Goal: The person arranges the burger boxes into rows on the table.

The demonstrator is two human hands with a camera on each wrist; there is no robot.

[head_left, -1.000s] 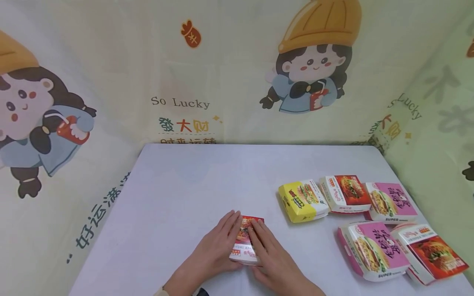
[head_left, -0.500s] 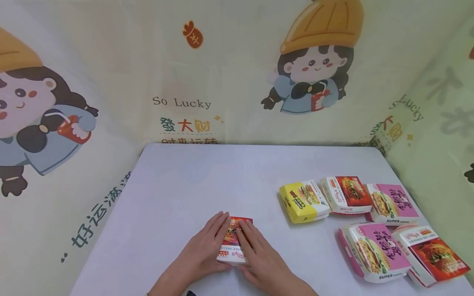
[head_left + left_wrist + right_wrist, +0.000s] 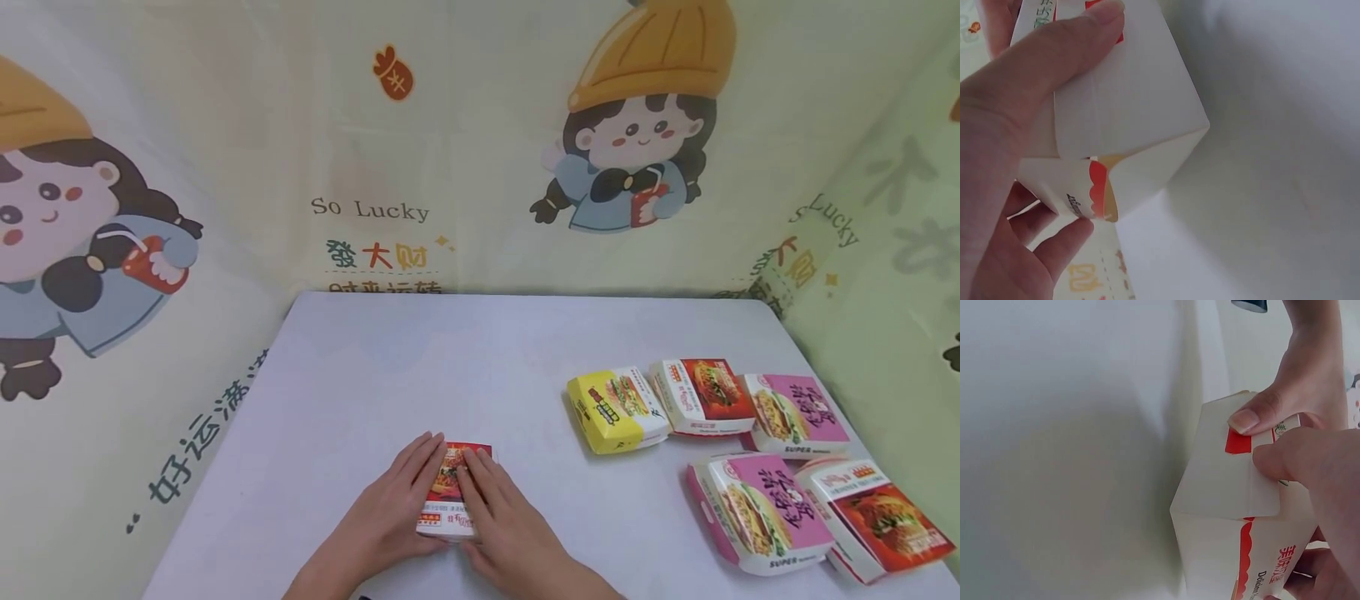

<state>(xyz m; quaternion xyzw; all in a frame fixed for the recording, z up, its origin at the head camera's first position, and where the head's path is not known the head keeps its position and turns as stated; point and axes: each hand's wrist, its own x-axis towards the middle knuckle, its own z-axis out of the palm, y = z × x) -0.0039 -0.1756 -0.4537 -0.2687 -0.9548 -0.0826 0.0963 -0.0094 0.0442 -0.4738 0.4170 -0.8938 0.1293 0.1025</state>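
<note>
Near the front of the table, both hands hold a red-and-white burger box (image 3: 447, 492) printed with a burger picture. My left hand (image 3: 393, 508) lies along its left side, the fingers reaching over the top edge. Along the right side, my right hand (image 3: 513, 525) does the same, fingertips on the lid. In the left wrist view, the left thumb presses the white front flap of the burger box (image 3: 1141, 100), with fingers around its side. The right wrist view shows both thumbs on that flap of the burger box (image 3: 1216, 481), beside a red patch.
To the right lie a yellow burger box (image 3: 617, 410), a red-and-white one (image 3: 705, 396) and a pink one (image 3: 798, 414). In front of them are another pink box (image 3: 761, 512) and another red one (image 3: 873, 517). Printed cloth (image 3: 487, 150) walls the white table (image 3: 390, 358).
Both hands have slid left across the table with the burger box between them. Their hold looks the same, and the boxes on the right stay in place.
</note>
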